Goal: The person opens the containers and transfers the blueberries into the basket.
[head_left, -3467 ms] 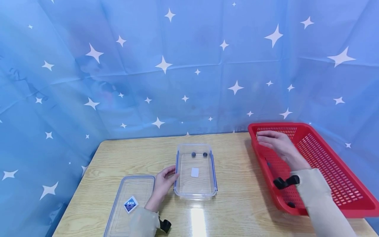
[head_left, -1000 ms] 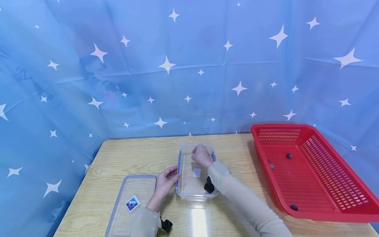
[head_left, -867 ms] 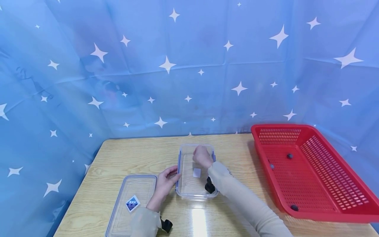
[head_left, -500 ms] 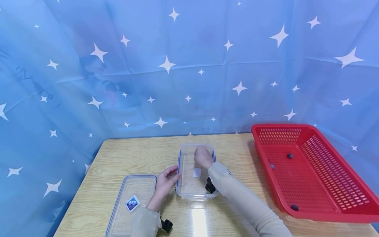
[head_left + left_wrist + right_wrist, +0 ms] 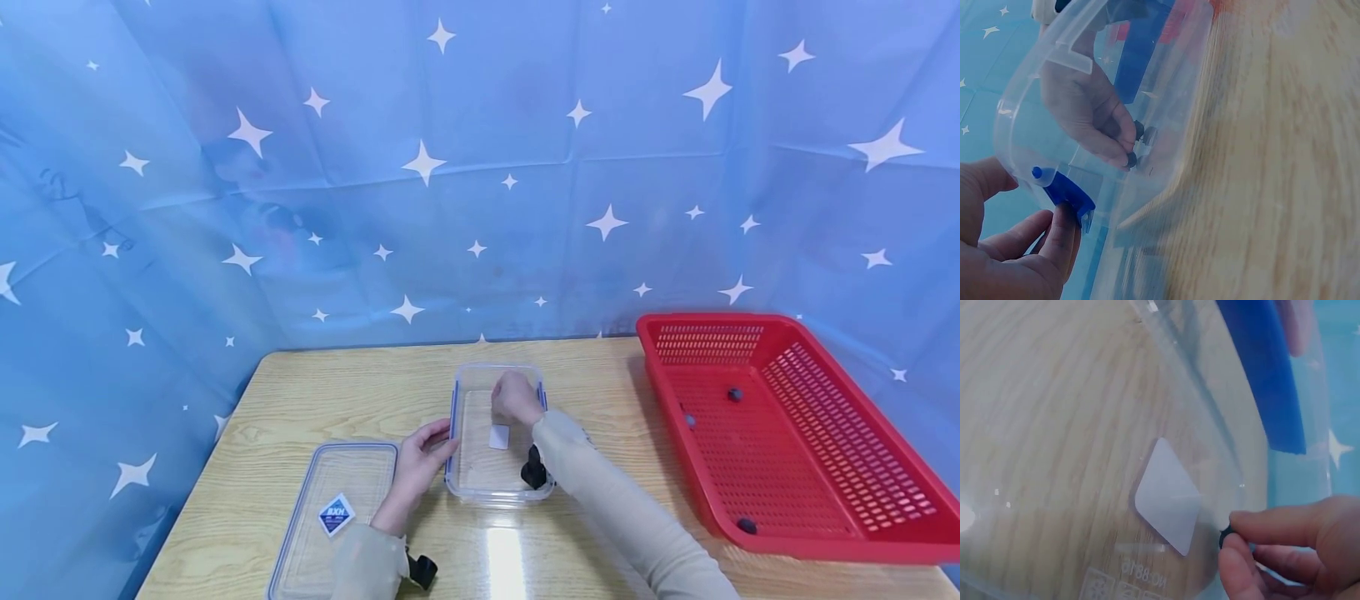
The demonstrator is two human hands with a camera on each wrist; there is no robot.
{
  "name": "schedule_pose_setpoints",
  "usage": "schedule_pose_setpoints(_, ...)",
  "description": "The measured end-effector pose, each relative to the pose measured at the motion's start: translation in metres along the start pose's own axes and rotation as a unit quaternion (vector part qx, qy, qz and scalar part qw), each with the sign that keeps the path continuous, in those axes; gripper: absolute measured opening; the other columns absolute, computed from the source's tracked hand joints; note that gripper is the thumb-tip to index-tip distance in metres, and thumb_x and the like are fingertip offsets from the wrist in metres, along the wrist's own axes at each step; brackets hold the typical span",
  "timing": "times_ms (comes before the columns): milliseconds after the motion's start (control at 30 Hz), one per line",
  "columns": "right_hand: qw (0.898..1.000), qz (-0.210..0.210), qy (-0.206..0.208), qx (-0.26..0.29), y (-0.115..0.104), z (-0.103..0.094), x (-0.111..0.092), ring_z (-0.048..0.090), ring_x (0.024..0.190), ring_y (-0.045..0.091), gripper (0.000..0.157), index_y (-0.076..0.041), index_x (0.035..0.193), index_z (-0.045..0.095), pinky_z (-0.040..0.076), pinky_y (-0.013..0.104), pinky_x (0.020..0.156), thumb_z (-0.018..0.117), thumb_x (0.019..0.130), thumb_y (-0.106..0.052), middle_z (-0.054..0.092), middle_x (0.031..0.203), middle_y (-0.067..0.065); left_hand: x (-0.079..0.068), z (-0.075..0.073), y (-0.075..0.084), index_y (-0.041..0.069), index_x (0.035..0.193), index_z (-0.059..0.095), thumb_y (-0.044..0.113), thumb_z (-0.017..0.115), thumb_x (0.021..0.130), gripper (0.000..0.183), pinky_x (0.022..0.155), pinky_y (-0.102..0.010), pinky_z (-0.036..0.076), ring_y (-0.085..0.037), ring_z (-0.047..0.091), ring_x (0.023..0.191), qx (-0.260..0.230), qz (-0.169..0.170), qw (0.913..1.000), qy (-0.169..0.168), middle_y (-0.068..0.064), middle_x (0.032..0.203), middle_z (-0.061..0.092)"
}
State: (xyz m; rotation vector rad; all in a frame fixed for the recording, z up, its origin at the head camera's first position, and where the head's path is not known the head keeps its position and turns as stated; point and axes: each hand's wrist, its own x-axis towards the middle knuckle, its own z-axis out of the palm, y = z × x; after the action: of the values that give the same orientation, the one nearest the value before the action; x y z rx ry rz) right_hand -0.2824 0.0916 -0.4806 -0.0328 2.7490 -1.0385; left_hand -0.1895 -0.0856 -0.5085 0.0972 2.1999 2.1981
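A clear storage box [image 5: 471, 479] with blue latches stands uncovered on the wooden table. My right hand [image 5: 516, 398] reaches down inside it. Between its thumb and fingertip, the right wrist view shows a pinched small dark ball [image 5: 1227, 537], much like a blueberry. Another dark ball [image 5: 1139, 130] shows close to these fingers through the wall in the left wrist view. At the box's left side, my left hand [image 5: 420, 462] touches the wall with loosely bent fingers, and fingertips meet a blue latch [image 5: 1069, 195]. In the head view my right hand hides the balls in the box.
A red perforated basket [image 5: 787, 475] with a few dark balls [image 5: 746, 526] in it stands on the right. The clear lid [image 5: 360, 475] with a blue seal lies at left under my left forearm. A blue starred curtain [image 5: 480, 208] hangs behind the table.
From over the red basket, my right hand has come left into the box and shifted slightly within it. My left hand has kept its place at the box's side.
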Motion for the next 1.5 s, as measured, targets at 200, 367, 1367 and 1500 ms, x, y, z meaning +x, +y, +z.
schedule_pose_setpoints(200, 0.991, -0.002, -0.008, 0.133, 0.005, -0.003, -0.001, 0.052, 0.055, 0.01, 0.012, 0.005, 0.086, 0.069, 0.046, 0.021, 0.051, 0.068, 0.073, 0.006, 0.062, 0.068, 0.003, 0.0, 0.001, 0.001, -0.015, 0.122, 0.051, 0.0, 0.063, 0.086, 0.041, 0.085, -0.02, 0.049, -0.04, 0.053, 0.112, -0.003, -0.003, 1.0, -0.002, -0.032, 0.119, 0.054)
schedule_pose_setpoints(367, 0.979, -0.023, -0.048, 0.198, -0.004, -0.023, -0.007, 0.058, 0.066, 0.013, 0.024, 0.009, 0.104, 0.066, 0.054, 0.028, 0.063, 0.065, 0.08, 0.003, 0.065, 0.079, 0.007, 0.0, 0.001, 0.001, -0.015, 0.122, 0.051, 0.001, 0.064, 0.086, 0.041, 0.084, -0.019, 0.049, -0.039, 0.053, 0.112, -0.002, -0.004, 1.0, 0.0, -0.032, 0.119, 0.055)
schedule_pose_setpoints(1367, 0.922, -0.068, 0.045, 0.378, 0.087, -0.233, -0.098, 0.066, 0.085, 0.008, 0.015, -0.012, 0.104, 0.064, 0.054, 0.023, 0.078, 0.064, 0.089, -0.011, 0.067, 0.092, -0.005, -0.006, 0.003, 0.02, -0.019, 0.119, 0.05, -0.006, 0.061, 0.085, 0.039, 0.082, -0.018, 0.05, -0.045, 0.051, 0.112, 0.001, -0.007, 1.0, -0.005, -0.036, 0.118, 0.052)
schedule_pose_setpoints(1500, 0.899, -0.066, 0.045, 0.431, 0.115, -0.246, -0.112, 0.068, 0.082, 0.009, 0.012, -0.014, 0.097, 0.069, 0.055, 0.023, 0.074, 0.063, 0.089, -0.007, 0.069, 0.091, -0.003, -0.011, 0.004, 0.03, -0.019, 0.12, 0.049, -0.006, 0.06, 0.085, 0.039, 0.083, -0.018, 0.049, -0.046, 0.05, 0.112, 0.009, -0.006, 0.9999, -0.005, -0.037, 0.119, 0.051)
